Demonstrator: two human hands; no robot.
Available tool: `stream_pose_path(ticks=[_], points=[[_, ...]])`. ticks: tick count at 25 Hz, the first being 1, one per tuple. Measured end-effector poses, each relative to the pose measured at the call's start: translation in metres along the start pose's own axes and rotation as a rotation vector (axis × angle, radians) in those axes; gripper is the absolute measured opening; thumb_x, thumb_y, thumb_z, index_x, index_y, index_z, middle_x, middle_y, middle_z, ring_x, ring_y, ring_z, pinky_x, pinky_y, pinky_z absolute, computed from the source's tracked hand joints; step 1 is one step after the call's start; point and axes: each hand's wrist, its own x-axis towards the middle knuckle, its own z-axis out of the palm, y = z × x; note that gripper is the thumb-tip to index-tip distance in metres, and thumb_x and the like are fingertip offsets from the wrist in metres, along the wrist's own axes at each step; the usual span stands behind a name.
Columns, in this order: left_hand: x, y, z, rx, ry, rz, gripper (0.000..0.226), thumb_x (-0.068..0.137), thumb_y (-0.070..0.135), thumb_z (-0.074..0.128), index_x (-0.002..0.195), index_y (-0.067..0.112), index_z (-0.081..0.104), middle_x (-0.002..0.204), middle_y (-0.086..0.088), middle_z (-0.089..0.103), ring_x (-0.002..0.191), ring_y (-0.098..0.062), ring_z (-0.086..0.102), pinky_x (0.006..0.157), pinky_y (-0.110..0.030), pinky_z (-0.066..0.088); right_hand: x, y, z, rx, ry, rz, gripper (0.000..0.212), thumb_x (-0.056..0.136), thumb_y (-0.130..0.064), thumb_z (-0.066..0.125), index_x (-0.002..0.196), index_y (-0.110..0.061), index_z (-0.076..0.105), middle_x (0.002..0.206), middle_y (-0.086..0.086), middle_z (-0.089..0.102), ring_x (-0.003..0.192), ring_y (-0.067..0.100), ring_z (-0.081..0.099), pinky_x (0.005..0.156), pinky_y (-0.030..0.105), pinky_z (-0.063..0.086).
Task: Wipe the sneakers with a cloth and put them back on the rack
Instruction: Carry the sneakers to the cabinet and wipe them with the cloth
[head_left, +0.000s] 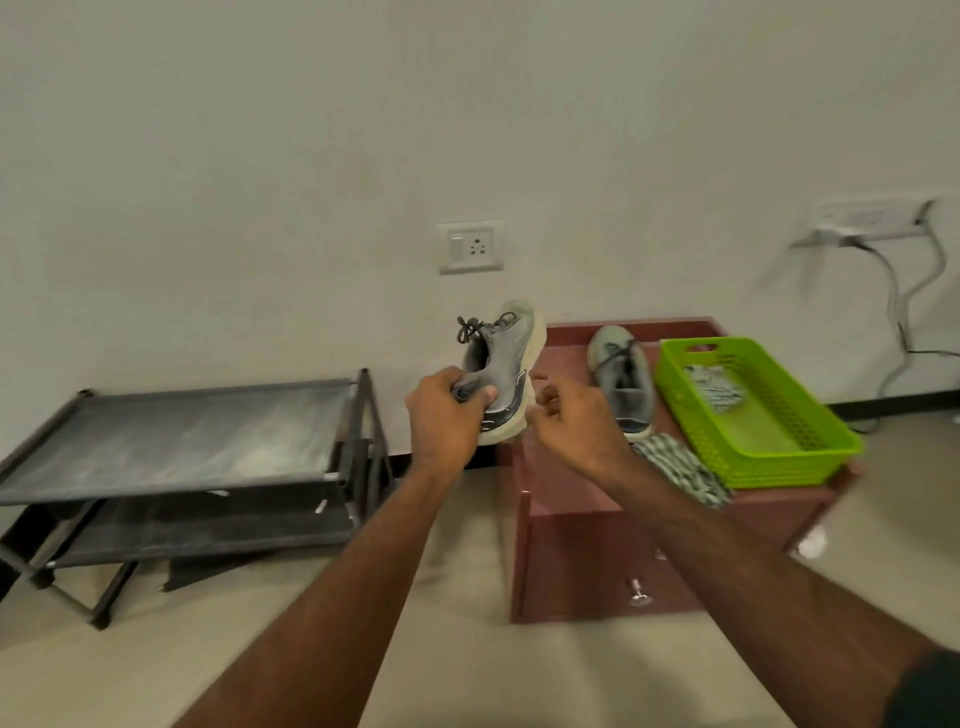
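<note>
A grey sneaker (501, 366) with dark laces is gripped at its heel by the left hand (447, 415), the fingers curled round the collar and the thumb pressed on the side; the shoe is held in the air, toe up and sole turned to the right. Just right of that grip, the right hand (571, 415) is held with fingers loosely curled beside the pale sole, nothing being grasped; whether it touches the sole cannot be told. Further right of the grip, the second grey sneaker (623, 382) is laid on the reddish-brown cabinet (571, 519), with a striped cloth (685, 467) just in front of it and a green plastic basket (753, 415) beside it. Left of and below the grip, the black shoe rack (176, 441) is seen on the floor.
</note>
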Motion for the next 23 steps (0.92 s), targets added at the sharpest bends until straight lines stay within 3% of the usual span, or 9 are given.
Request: stream_pose_path(ticks=[3, 6, 8, 11, 13, 16, 18, 20, 23], points=[[-0.04, 0.013, 0.06, -0.055, -0.119, 0.003, 0.023, 0.079, 0.023, 0.081, 0.067, 0.018, 0.062, 0.061, 0.009, 0.059, 0.051, 0.003, 0.052, 0.051, -0.009, 0.038, -0.027, 0.051, -0.045, 0.109, 0.012, 0.17, 0.039, 0.083, -0.015, 0.064, 0.121, -0.023, 0.063, 0.109, -0.005, 0.07, 0.093, 0.008, 0.067, 0.09, 0.033, 0.055], [-0.064, 0.005, 0.102, -0.02, -0.21, 0.013, 0.021, 0.081, 0.025, 0.08, 0.071, 0.016, 0.063, 0.066, 0.006, 0.062, 0.054, 0.0, 0.05, 0.054, -0.011, 0.038, -0.051, 0.096, -0.053, 0.148, -0.072, 0.222, 0.046, 0.069, -0.03, 0.064, 0.115, -0.025, 0.066, 0.11, -0.009, 0.071, 0.099, 0.005, 0.067, 0.091, 0.039, 0.055], [-0.071, -0.007, 0.113, 0.019, -0.23, 0.038, 0.024, 0.083, 0.023, 0.078, 0.071, 0.018, 0.058, 0.063, 0.005, 0.057, 0.055, -0.003, 0.046, 0.055, -0.015, 0.036, -0.06, 0.111, -0.048, 0.139, -0.163, 0.215, 0.052, 0.07, -0.018, 0.064, 0.121, -0.025, 0.065, 0.115, -0.008, 0.07, 0.105, 0.006, 0.066, 0.095, 0.038, 0.053], [-0.075, -0.019, 0.123, 0.096, -0.222, 0.076, 0.027, 0.083, 0.024, 0.079, 0.074, 0.021, 0.054, 0.064, 0.008, 0.053, 0.057, -0.002, 0.045, 0.057, -0.015, 0.036, -0.058, 0.136, -0.053, -0.085, -0.071, 0.115, 0.044, 0.073, -0.005, 0.062, 0.112, -0.023, 0.068, 0.103, -0.006, 0.069, 0.101, 0.014, 0.064, 0.091, 0.031, 0.05], [-0.072, -0.025, 0.126, 0.118, -0.254, 0.079, 0.03, 0.081, 0.026, 0.082, 0.073, 0.019, 0.053, 0.063, 0.01, 0.052, 0.056, -0.001, 0.045, 0.057, -0.016, 0.037, -0.055, 0.156, -0.06, -0.253, 0.052, 0.159, 0.038, 0.072, -0.015, 0.07, 0.11, -0.016, 0.066, 0.105, 0.005, 0.066, 0.102, 0.027, 0.061, 0.088, 0.035, 0.05], [-0.063, -0.023, 0.122, 0.069, -0.402, 0.091, 0.021, 0.079, 0.027, 0.082, 0.079, 0.015, 0.065, 0.071, 0.003, 0.064, 0.066, -0.005, 0.057, 0.067, -0.034, 0.051, -0.056, 0.184, -0.054, -0.449, -0.067, 0.258, 0.064, 0.072, -0.041, 0.075, 0.127, -0.014, 0.054, 0.13, 0.013, 0.056, 0.118, 0.032, 0.054, 0.095, 0.041, 0.049], [-0.06, -0.023, 0.114, 0.0, -0.488, 0.085, 0.013, 0.084, 0.023, 0.078, 0.097, 0.021, 0.076, 0.088, 0.006, 0.072, 0.081, 0.004, 0.065, 0.079, -0.025, 0.054, -0.056, 0.189, -0.044, -0.562, -0.119, 0.256, 0.063, 0.081, -0.041, 0.066, 0.134, -0.014, 0.046, 0.137, 0.013, 0.051, 0.123, 0.032, 0.052, 0.096, 0.043, 0.049], [-0.063, -0.021, 0.108, 0.007, -0.496, 0.073, 0.014, 0.089, 0.02, 0.073, 0.103, 0.02, 0.077, 0.093, 0.004, 0.07, 0.081, 0.018, 0.059, 0.077, -0.006, 0.044, -0.052, 0.185, -0.043, -0.682, -0.108, 0.217, 0.046, 0.089, -0.024, 0.055, 0.133, -0.012, 0.046, 0.131, 0.013, 0.056, 0.114, 0.033, 0.059, 0.088, 0.043, 0.053], [-0.064, -0.018, 0.109, 0.034, -0.477, 0.066, 0.011, 0.092, 0.024, 0.069, 0.087, 0.016, 0.074, 0.081, -0.001, 0.07, 0.078, -0.008, 0.066, 0.072, -0.023, 0.05, -0.046, 0.168, -0.053, -0.655, -0.008, 0.286, 0.03, 0.088, -0.011, 0.051, 0.117, -0.011, 0.057, 0.103, 0.017, 0.068, 0.093, 0.037, 0.066, 0.075, 0.043, 0.053]])
